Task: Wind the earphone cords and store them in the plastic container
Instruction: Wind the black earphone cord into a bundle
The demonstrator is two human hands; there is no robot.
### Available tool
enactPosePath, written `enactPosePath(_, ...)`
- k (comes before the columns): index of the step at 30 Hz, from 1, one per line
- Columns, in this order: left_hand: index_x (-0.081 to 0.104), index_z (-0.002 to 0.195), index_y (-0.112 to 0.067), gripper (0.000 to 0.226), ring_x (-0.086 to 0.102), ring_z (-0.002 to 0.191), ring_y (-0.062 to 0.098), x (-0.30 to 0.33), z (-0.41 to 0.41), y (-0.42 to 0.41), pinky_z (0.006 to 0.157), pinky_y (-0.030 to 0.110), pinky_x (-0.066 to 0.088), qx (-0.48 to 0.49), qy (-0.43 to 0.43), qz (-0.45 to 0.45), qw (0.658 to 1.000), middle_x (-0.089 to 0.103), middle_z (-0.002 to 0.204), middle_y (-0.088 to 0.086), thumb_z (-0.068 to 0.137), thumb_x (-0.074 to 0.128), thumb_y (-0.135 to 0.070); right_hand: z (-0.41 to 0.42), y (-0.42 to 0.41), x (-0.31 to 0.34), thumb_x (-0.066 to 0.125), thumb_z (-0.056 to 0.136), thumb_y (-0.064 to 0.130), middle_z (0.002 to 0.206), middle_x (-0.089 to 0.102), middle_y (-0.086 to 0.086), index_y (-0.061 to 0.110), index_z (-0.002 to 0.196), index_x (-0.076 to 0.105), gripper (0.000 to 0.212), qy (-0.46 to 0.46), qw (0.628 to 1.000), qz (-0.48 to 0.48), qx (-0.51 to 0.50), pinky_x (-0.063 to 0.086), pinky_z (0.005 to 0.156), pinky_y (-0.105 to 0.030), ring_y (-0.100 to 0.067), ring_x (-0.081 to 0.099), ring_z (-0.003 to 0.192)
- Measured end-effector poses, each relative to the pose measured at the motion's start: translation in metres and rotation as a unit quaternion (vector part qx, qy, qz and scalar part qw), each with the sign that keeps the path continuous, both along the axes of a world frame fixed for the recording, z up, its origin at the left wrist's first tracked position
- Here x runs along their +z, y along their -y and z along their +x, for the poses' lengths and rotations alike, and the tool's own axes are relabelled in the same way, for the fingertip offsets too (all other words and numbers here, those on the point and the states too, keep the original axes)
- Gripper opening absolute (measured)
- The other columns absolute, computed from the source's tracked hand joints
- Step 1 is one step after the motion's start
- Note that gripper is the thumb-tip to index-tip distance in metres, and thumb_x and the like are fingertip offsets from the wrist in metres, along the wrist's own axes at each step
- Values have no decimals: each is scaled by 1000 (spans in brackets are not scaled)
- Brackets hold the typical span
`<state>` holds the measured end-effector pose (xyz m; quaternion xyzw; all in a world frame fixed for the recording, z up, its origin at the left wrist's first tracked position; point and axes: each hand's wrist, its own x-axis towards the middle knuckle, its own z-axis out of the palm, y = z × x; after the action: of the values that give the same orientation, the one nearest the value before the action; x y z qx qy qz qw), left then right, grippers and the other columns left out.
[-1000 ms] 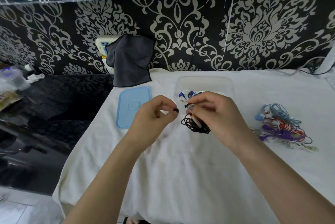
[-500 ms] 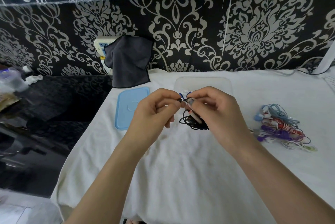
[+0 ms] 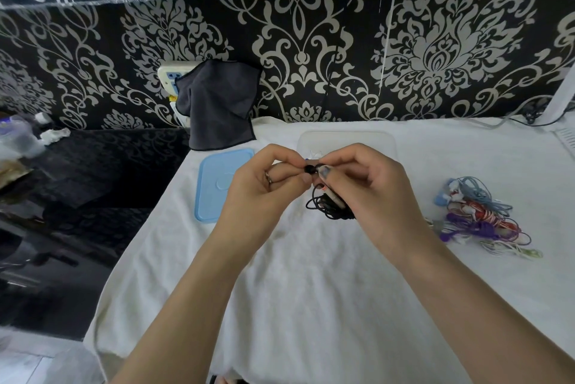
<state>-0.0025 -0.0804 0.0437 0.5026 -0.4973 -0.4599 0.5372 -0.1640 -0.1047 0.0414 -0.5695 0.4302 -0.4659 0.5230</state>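
Both hands' grip pinches the black earphone cord [image 3: 326, 207], coil dangling under right hand [image 3: 370, 193].

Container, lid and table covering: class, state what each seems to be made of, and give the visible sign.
Container: probably clear, slightly frosted plastic, since the cloth shows through its walls. Lid: likely smooth, opaque light-blue plastic, with a moulded round ring and a raised rim. Table covering: seemingly soft white fabric, towel-like, with a matte fuzzy surface and creases.
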Motion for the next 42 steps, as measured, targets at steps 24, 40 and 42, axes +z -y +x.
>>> enactPosePath(24, 68, 99, -9, 13, 76, 93, 20, -3, 3, -4, 91, 40, 59, 8, 145, -95, 985, 79, 93, 1, 92, 68, 2, 0, 3, 1, 68, 92, 12, 71, 73, -5, 7, 87, 68, 8, 63, 995, 72, 16, 49, 52, -25, -16, 65, 61)
enactPosePath(40, 71, 98, -11, 10, 73, 92, 24, -2, 8, -6, 91, 39, 58, -10, 123, -87, 989, 76, 90, 2, 96, 66, -4, -4, 8, 3, 67, 92, 10, 70, 68, -3, 12, 83, 72, 11, 63, 991, 73, 88, 50, 79, -49, -17, 61, 69)
enactPosePath(42, 71, 97, -12, 10, 73, 91, 24, -2, 9, -6, 91, 40, 58, -17, 99, -77, 992, 76, 91, 4, 95, 66, -4, -5, 8, 3, 66, 93, 10, 69, 68, -3, 14, 82, 72, 13, 62, 991, 70, 94, 49, 78, -47, -15, 60, 67)
